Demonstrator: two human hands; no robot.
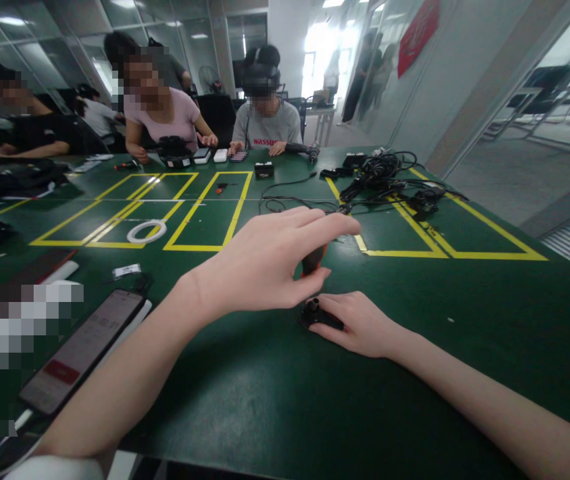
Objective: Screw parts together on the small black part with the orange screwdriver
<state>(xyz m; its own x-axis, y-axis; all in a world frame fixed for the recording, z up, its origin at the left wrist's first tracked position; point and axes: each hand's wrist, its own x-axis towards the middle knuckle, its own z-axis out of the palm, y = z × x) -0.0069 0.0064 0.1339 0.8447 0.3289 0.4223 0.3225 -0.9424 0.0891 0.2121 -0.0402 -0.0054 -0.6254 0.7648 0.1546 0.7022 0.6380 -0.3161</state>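
Black-and-orange tool handle [313, 261], black part [327, 319], green tabletop [245, 393] with yellow tape outlines [405, 255]

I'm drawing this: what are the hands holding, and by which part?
The left hand grips an orange-and-black tool, apparently by its handle. The right hand holds a black piece by its right end.

L hand [265, 257] & R hand [357, 323] were bare, w/ slim fingers; a faint crease crossed L wrist [197, 290]. L forearm [135, 380] was bare to a white sleeve [57, 469], R forearm [465, 383] bare too.
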